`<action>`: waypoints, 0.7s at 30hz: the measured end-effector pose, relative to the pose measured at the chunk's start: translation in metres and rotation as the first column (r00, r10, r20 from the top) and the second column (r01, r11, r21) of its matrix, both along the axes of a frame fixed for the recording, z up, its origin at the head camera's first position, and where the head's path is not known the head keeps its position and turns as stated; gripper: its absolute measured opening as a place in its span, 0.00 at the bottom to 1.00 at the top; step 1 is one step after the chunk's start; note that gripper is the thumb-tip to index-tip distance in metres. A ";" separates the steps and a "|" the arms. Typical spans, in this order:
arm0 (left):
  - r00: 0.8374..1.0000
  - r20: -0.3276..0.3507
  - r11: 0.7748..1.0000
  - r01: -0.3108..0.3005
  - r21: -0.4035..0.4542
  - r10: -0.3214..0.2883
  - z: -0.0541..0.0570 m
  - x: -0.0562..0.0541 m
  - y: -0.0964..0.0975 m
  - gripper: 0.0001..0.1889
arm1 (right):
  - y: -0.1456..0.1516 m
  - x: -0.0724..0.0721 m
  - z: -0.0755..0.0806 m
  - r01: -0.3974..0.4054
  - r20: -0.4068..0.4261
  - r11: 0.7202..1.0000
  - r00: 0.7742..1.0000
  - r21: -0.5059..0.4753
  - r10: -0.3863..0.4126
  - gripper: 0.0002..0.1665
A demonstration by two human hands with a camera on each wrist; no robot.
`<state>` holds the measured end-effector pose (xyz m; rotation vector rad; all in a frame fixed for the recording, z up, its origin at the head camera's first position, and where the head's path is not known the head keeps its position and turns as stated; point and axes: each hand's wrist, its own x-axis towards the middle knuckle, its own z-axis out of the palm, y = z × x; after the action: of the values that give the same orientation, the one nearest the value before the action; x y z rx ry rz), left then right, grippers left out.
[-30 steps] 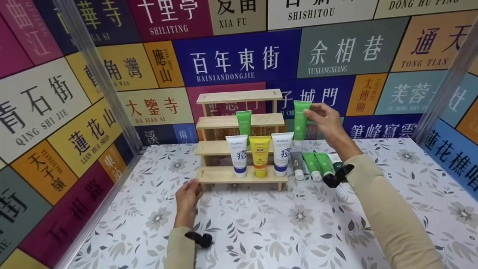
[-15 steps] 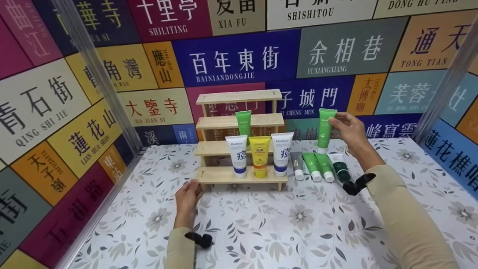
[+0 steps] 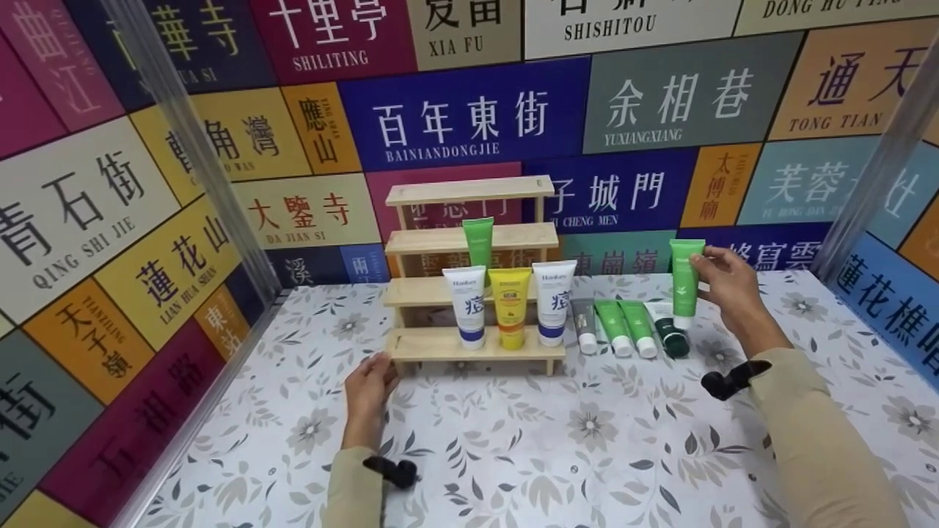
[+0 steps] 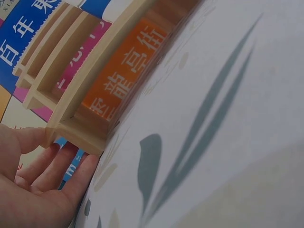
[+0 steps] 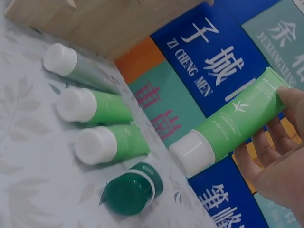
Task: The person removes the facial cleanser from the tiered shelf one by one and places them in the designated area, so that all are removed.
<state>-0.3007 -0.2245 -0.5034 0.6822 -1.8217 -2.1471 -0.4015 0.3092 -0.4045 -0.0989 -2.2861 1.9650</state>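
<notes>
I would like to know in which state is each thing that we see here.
Held green tube: capped, cap down
Right hand: pinching that tube
Wooden stand: upright
Left hand: gripping the stand
Yellow tube: upright
White tubes: both upright
Rear green tube: upright, cap hidden
Grey tube: lying, capped
Lying green tubes: both capped
Dark-green-capped tube: lying, closed

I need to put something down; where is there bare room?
The table is bare between the left hand and right sleeve, in front of the rack. Its top shelf is bare too. Crowded: the bottom shelf, with three tubes, and right of the rack, where four more tubes lie.
</notes>
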 end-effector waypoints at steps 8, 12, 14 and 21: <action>0.998 -0.054 1.000 -0.014 -0.013 0.013 0.002 0.005 0.002 0.20 | 0.027 0.003 -0.028 0.031 0.094 0.996 0.995 0.082 -0.038 0.44; 1.000 -0.020 1.000 -0.008 -0.030 0.007 0.002 0.003 0.001 0.20 | 0.036 0.003 -0.038 0.040 0.128 0.998 0.991 0.051 -0.047 0.43; 1.000 -0.001 0.999 -0.004 -0.036 0.004 0.002 0.002 0.000 0.21 | 0.038 0.002 -0.042 0.044 0.135 0.998 0.990 0.041 -0.049 0.42; 1.000 0.029 1.000 0.009 -0.017 -0.009 0.000 -0.001 0.000 0.22 | 0.040 -0.001 -0.052 0.072 0.164 0.997 0.984 0.029 -0.076 0.43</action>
<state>-0.3013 -0.2249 -0.5033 0.7061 -1.8587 -2.1359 -0.4021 0.3490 -0.4568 -0.3514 -2.3659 1.9607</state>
